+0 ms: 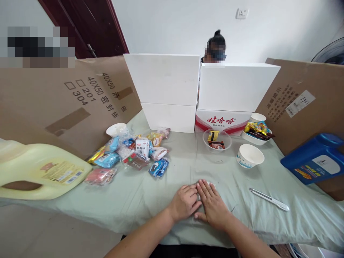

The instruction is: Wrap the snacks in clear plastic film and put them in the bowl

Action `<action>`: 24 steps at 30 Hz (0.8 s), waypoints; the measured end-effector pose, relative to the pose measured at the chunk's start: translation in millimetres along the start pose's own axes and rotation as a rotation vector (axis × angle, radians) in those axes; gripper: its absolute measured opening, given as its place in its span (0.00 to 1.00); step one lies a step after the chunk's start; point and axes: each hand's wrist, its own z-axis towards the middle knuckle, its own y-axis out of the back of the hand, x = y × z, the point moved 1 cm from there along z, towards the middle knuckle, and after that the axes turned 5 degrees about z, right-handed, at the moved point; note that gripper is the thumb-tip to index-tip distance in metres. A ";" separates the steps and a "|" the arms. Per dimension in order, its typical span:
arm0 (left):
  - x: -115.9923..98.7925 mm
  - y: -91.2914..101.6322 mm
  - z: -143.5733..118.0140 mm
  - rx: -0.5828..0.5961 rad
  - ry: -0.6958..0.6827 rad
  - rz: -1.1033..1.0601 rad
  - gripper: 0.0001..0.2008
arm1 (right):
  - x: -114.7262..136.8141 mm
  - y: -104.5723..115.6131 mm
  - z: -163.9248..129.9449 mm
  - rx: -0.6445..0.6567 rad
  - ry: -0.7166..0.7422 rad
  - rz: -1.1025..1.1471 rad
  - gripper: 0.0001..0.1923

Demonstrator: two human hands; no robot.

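Observation:
Near the front of the cloth-covered table, my two hands meet over a piece of clear plastic wrapping [213, 186], mostly hidden under them. My right hand [212, 204] lies flat on it, palm down, fingers stretched out side by side. Beside it, my left hand [184, 202] has bent fingers closed at the wrapping's left side. Its fingertips touch the right hand's fingers. Beyond the hands stands a clear plastic bowl [227, 146] holding a yellow packet [213, 135] and a red-brown packet [216, 145]. To the right is a white paper bowl [250, 156].
Snack packets [135, 161] are heaped at left, near a yellow jug [51, 172]. A white utility knife [269, 199] and blue bottle [314, 157] lie at right. White boxes [169, 82] and cardboard panels [88, 93] wall the table; a person [215, 44] is behind.

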 end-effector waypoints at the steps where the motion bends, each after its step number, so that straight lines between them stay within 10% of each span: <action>1: 1.2 3.4 -4.1 0.010 0.004 -0.002 0.05 | 0.5 -3.6 -0.5 0.040 -0.038 0.019 0.47; 10: 6.1 23.9 -18.9 0.025 0.079 -0.059 0.08 | 4.4 23.5 5.4 0.214 -0.171 0.189 0.49; 20: 17.4 19.8 -17.1 0.009 0.010 -0.033 0.06 | 3.9 -17.3 -25.7 -0.163 0.011 0.011 0.20; 24: 20.4 17.5 -18.3 0.023 -0.006 -0.030 0.06 | -33.6 32.6 -25.7 -0.240 -0.006 0.171 0.15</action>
